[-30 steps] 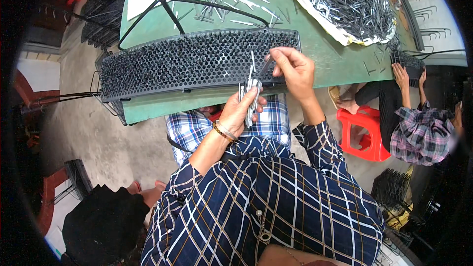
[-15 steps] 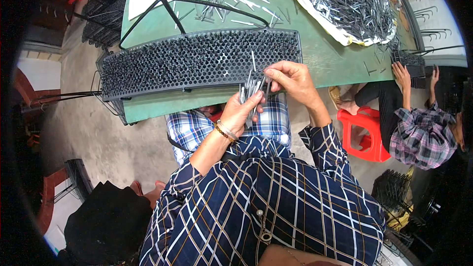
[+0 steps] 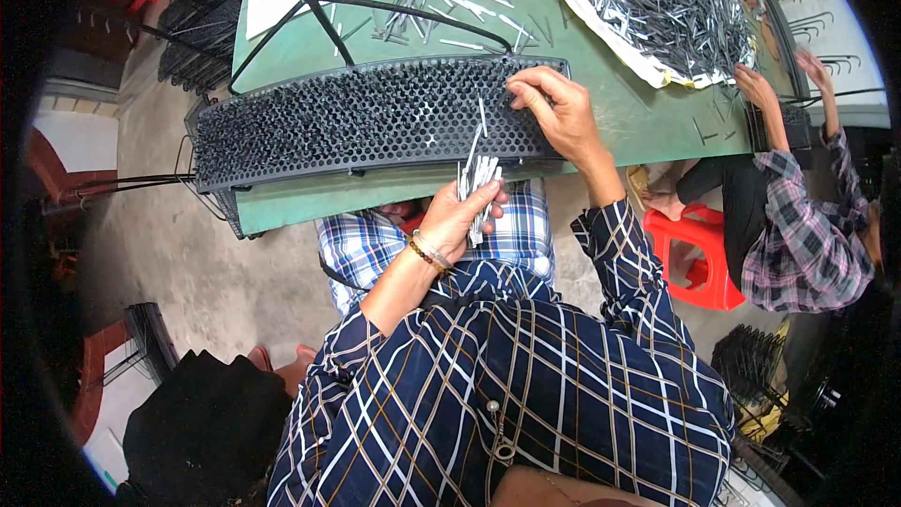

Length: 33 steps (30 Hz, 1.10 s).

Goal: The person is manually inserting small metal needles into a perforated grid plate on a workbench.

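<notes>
A bundle of thin grey and black strips [image 3: 482,176] is gripped in my left hand [image 3: 454,218], just below the near edge of a long, black panel [image 3: 366,122] full of round holes. One strip sticks up from the bundle across the panel. My right hand [image 3: 561,117] is over the panel's right end, thumb and fingers pinched together close to the holes. What lies between those fingertips is too small and dark to make out. Many holes toward the left and middle have dark strip ends standing in them; those near the lower right look unfilled.
Loose strips [image 3: 469,5] lie scattered on the green table [image 3: 619,122] behind the panel. A white sack [image 3: 601,28] heaped with strips sits at the far right. Black metal rods [image 3: 328,23] rise from the panel. Rightward, a co-worker in a plaid shirt [image 3: 807,225] sits near a red stool [image 3: 699,253].
My right hand has moved up and away from the bundle to the panel's right end. My left hand stays put with the strips. The co-worker's hands have moved up.
</notes>
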{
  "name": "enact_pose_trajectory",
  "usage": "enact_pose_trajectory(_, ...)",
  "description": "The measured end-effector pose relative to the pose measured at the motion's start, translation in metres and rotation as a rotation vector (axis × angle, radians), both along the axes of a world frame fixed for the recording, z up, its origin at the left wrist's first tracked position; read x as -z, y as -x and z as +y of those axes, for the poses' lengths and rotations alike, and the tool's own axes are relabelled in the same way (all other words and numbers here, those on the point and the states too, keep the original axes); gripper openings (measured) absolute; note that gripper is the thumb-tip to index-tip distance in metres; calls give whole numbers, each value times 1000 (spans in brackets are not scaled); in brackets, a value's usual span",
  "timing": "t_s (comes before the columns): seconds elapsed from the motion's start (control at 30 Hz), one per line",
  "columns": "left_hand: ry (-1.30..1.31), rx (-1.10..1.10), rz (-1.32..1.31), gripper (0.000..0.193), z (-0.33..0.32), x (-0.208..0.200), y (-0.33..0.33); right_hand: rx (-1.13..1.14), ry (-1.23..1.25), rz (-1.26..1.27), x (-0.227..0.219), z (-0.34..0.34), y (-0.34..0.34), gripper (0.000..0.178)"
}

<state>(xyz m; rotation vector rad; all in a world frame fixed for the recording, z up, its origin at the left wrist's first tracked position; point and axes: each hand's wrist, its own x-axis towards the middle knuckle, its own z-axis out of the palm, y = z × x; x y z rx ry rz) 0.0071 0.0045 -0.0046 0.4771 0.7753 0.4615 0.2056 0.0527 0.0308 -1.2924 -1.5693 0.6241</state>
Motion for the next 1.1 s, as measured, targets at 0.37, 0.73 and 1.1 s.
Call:
enact_pose_trajectory(0.37, -2, 6, 13, 21, 1, 1, 0, -11, -35, -30, 2, 0, -2, 9)
enact_pose_trajectory(0.73, -55, 30, 27, 26, 0, -2, 5, 0, -287, -559, 10, -3, 7, 12)
enact_pose_trajectory(1.1, 83, -98, 25, 25, 7, -5, 13, 43, -195, -612, 8, -22, 34, 15)
